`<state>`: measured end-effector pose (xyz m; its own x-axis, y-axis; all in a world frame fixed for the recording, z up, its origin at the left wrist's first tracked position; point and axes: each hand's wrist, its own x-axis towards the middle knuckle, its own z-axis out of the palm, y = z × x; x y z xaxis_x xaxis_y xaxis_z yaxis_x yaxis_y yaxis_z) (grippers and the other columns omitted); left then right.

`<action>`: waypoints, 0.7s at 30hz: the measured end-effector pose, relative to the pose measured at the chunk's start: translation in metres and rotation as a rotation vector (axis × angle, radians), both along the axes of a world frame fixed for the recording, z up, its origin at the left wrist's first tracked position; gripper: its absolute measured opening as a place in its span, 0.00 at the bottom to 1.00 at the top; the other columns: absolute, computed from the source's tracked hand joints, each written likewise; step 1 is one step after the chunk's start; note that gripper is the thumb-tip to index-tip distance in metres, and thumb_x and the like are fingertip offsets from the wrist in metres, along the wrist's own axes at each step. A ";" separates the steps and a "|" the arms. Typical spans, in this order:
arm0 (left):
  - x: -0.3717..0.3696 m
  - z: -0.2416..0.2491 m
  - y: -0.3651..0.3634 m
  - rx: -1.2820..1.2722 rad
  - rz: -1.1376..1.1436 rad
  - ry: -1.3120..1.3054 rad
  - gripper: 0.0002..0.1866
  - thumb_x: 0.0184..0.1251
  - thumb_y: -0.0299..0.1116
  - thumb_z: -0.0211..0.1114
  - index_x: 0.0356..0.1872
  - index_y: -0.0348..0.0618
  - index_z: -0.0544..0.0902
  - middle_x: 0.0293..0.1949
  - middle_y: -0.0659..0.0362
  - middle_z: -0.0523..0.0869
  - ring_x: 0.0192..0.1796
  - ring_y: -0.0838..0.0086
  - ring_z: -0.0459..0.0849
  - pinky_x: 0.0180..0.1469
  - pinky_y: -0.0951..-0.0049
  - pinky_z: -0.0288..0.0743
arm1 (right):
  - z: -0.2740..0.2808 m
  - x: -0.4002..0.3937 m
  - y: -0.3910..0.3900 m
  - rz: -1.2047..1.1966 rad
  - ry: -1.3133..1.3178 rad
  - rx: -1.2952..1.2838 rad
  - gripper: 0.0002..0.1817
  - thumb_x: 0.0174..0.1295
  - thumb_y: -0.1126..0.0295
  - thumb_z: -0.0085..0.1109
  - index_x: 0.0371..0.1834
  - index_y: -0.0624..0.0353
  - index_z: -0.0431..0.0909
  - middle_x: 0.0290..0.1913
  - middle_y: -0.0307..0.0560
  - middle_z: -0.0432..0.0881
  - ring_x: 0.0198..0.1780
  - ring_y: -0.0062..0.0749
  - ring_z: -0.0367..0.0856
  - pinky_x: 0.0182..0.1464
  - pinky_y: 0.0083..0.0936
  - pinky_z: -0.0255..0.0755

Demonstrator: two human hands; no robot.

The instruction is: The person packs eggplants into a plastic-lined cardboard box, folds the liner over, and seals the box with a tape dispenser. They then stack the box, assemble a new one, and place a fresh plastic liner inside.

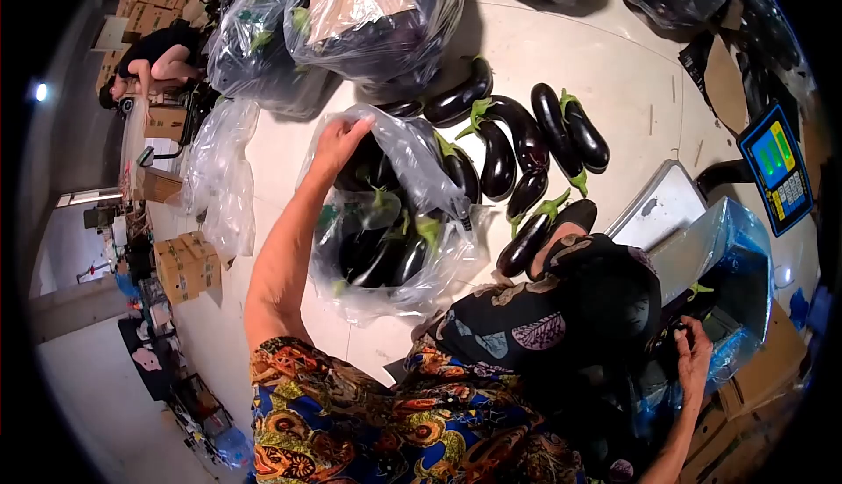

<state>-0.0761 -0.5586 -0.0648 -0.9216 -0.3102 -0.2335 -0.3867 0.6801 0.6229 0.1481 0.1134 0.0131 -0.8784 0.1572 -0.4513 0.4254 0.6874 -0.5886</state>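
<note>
My left hand [344, 142] grips the upper rim of a clear plastic bag [377, 304], its fingers closed on the film. Several dark purple eggplants [377, 252] with green stems lie inside the bag. Over at the right, my right hand [693, 350] is at a box lined with a blue-tinted plastic bag [741, 309]. Its fingers are bent and closed against something dark, which I cannot make out. A green stem [698, 291] shows inside that liner. Between the two hands, several loose eggplants [519, 133] lie on the pale floor, one of them by my shoe [574, 215].
Filled plastic bags [377, 37] stand at the far side. A scale platform [653, 208] with a lit display [779, 168] is to the right. Empty clear plastic [224, 177] lies left, near a cardboard box [187, 266]. Another person [158, 63] crouches at the far left.
</note>
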 end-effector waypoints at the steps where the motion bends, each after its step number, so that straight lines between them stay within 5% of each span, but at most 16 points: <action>1: -0.008 -0.003 -0.003 0.047 -0.021 -0.030 0.38 0.54 0.67 0.65 0.29 0.29 0.80 0.27 0.57 0.79 0.32 0.73 0.74 0.35 0.66 0.70 | 0.000 0.001 0.000 0.004 0.006 0.010 0.16 0.65 0.69 0.59 0.52 0.68 0.77 0.30 0.43 0.76 0.34 0.27 0.72 0.40 0.27 0.70; 2: -0.010 0.003 0.001 0.043 -0.053 -0.159 0.40 0.54 0.68 0.65 0.36 0.28 0.82 0.34 0.53 0.84 0.38 0.72 0.78 0.41 0.69 0.72 | -0.001 0.002 0.000 0.005 0.014 0.019 0.16 0.65 0.69 0.59 0.52 0.68 0.77 0.30 0.43 0.76 0.34 0.27 0.72 0.39 0.27 0.70; 3: -0.005 0.007 0.009 0.056 -0.040 -0.186 0.33 0.63 0.57 0.65 0.47 0.28 0.83 0.41 0.56 0.84 0.45 0.73 0.77 0.50 0.70 0.70 | -0.002 0.003 0.001 0.008 0.028 0.009 0.17 0.66 0.68 0.58 0.53 0.68 0.77 0.30 0.42 0.76 0.34 0.26 0.71 0.39 0.27 0.70; 5: 0.002 -0.006 -0.001 0.155 -0.196 -0.206 0.36 0.59 0.62 0.64 0.46 0.30 0.83 0.38 0.51 0.87 0.44 0.69 0.83 0.49 0.68 0.75 | -0.004 0.007 0.004 0.014 0.051 -0.007 0.17 0.66 0.67 0.57 0.54 0.68 0.77 0.30 0.42 0.76 0.33 0.25 0.71 0.39 0.27 0.70; 8: 0.026 -0.008 -0.005 -0.070 -0.030 -0.290 0.27 0.61 0.53 0.64 0.48 0.37 0.84 0.41 0.48 0.88 0.47 0.64 0.86 0.51 0.64 0.77 | 0.002 0.006 -0.001 -0.028 0.015 -0.021 0.18 0.67 0.65 0.56 0.54 0.67 0.76 0.30 0.41 0.75 0.33 0.25 0.71 0.39 0.26 0.69; 11: 0.052 -0.049 -0.044 -0.572 -0.192 -0.026 0.20 0.62 0.45 0.62 0.47 0.41 0.85 0.44 0.46 0.87 0.49 0.57 0.86 0.52 0.58 0.78 | 0.005 0.005 -0.005 -0.025 -0.003 0.004 0.19 0.67 0.65 0.56 0.55 0.67 0.76 0.30 0.40 0.74 0.33 0.24 0.71 0.39 0.25 0.69; 12: 0.056 -0.051 -0.053 -0.694 -0.253 -0.237 0.17 0.64 0.41 0.57 0.46 0.42 0.85 0.48 0.45 0.86 0.50 0.50 0.83 0.53 0.53 0.77 | 0.004 0.007 -0.004 -0.014 0.016 0.008 0.19 0.67 0.65 0.56 0.55 0.67 0.76 0.30 0.40 0.74 0.33 0.24 0.71 0.38 0.25 0.68; 15: 0.102 -0.077 -0.089 -0.659 -0.091 -0.195 0.16 0.65 0.38 0.54 0.46 0.44 0.84 0.47 0.47 0.86 0.51 0.53 0.84 0.53 0.53 0.77 | -0.003 0.010 -0.001 -0.002 0.055 0.010 0.19 0.67 0.65 0.56 0.55 0.67 0.76 0.30 0.41 0.74 0.33 0.25 0.71 0.38 0.25 0.68; 16: 0.112 -0.069 -0.082 -0.749 -0.172 -0.071 0.15 0.64 0.37 0.55 0.45 0.45 0.85 0.46 0.48 0.86 0.51 0.53 0.84 0.53 0.56 0.77 | -0.004 0.009 0.000 -0.006 0.052 0.008 0.19 0.67 0.64 0.56 0.55 0.67 0.76 0.30 0.41 0.74 0.33 0.25 0.71 0.38 0.25 0.68; 19: 0.148 -0.090 -0.133 -0.874 -0.451 -0.288 0.15 0.65 0.41 0.57 0.44 0.45 0.86 0.45 0.48 0.87 0.50 0.55 0.84 0.52 0.59 0.78 | -0.002 0.009 -0.002 0.006 0.039 0.023 0.19 0.68 0.63 0.56 0.55 0.67 0.76 0.30 0.43 0.75 0.33 0.26 0.71 0.38 0.27 0.68; 21: 0.173 -0.087 -0.135 -0.267 -0.143 -0.226 0.18 0.61 0.44 0.66 0.47 0.45 0.85 0.45 0.48 0.88 0.48 0.56 0.86 0.50 0.61 0.78 | -0.002 0.006 -0.004 0.017 0.040 0.040 0.20 0.68 0.62 0.55 0.55 0.67 0.76 0.30 0.44 0.75 0.33 0.27 0.71 0.38 0.28 0.69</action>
<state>0.0967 -0.6938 -0.1517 -0.8945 -0.2593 -0.3642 -0.3834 0.8640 0.3265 0.1544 0.1095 0.0112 -0.8985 0.1591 -0.4092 0.3899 0.7176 -0.5771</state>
